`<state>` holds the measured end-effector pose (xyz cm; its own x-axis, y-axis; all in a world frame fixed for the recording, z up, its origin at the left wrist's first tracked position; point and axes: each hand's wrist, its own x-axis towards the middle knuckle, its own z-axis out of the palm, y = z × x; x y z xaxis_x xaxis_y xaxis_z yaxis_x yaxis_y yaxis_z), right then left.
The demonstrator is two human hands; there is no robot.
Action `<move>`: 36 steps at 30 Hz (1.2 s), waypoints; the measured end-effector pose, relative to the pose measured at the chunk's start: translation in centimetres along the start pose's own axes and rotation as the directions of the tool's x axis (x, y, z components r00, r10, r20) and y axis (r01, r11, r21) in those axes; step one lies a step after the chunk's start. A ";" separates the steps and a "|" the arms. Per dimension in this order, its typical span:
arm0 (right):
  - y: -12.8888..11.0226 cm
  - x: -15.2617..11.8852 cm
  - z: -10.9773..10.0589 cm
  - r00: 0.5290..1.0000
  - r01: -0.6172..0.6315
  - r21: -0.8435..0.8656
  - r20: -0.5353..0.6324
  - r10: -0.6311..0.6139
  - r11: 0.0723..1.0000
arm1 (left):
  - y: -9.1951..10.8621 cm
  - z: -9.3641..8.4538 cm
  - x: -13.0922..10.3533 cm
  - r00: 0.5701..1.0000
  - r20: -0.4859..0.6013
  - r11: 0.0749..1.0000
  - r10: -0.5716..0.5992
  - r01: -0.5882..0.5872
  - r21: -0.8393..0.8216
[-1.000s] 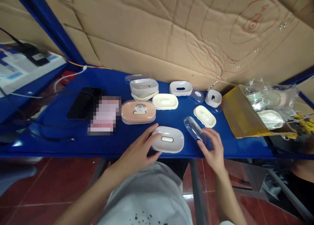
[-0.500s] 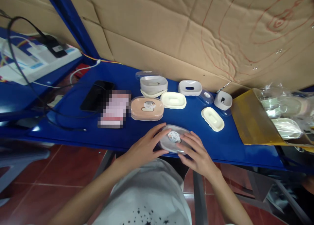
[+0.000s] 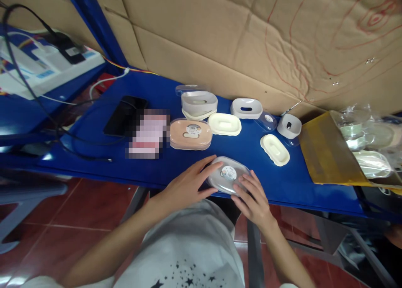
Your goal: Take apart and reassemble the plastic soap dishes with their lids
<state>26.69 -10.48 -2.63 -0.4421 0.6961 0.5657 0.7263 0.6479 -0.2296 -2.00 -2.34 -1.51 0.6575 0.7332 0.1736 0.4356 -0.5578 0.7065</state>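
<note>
A grey oval soap box (image 3: 221,182) with a clear lid and a round white sticker lies at the table's front edge, between my hands. My left hand (image 3: 191,183) grips its left end, thumb at the near side and fingers on the lid. At the right end my right hand (image 3: 253,198) grips it too, several fingertips resting on the lid. Just beyond is a pink soap box (image 3: 191,141) with a similar sticker. Behind that sit a grey soap box base (image 3: 199,99) and a cream oval tray (image 3: 225,124). A second cream tray (image 3: 275,150) lies to the right.
Two more grey bases, one at the back (image 3: 246,108) and one at the right (image 3: 289,126), stand near clear lids. A cardboard box (image 3: 326,154) holds bagged pieces. Leftward are a black phone (image 3: 121,118), a pixelated pink item (image 3: 147,133), cables and a power strip (image 3: 53,76).
The camera view has shifted slightly. The grey soap box is tilted a little more, its sticker showing more fully; my right fingers have slid toward its right end.
</note>
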 end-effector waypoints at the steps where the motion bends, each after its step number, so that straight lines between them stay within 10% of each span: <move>1: -0.2 0.0 0.1 1.000 -0.007 -0.001 0.004 0.007 1.000 | 0.0 0.0 0.0 1.000 -0.001 1.000 0.002 -0.002 0.009; 8: 1.2 2.3 -1.6 0.988 -0.035 0.014 0.148 0.032 0.999 | 0.3 0.2 0.0 0.991 -0.111 0.987 0.078 -0.061 0.149; 16: 8.3 -1.4 -6.1 0.862 -0.470 -0.398 -0.014 0.507 0.788 | 1.2 0.4 2.5 0.929 -0.247 0.867 0.277 -0.130 0.481; 25: 0.6 -5.2 -5.8 0.906 -0.393 -0.169 0.098 0.412 0.904 | 3.1 3.0 11.7 0.949 -0.122 0.920 0.290 -0.241 0.310; 31: 1.1 -1.1 -4.6 0.963 -0.223 -0.077 0.141 0.232 0.972 | 4.0 2.4 8.2 0.901 0.067 0.858 0.428 -0.428 0.284; 36: 11.6 3.5 -6.9 0.923 -0.385 -0.297 -0.091 0.375 0.874 | 2.2 0.6 3.2 0.948 0.086 0.855 0.305 -0.312 0.415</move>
<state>37.20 -2.68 2.19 -0.0876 0.8572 0.5074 0.9613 0.2064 -0.1827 1.44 -1.47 0.21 0.8092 0.4919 0.3211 0.4218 -0.8670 0.2652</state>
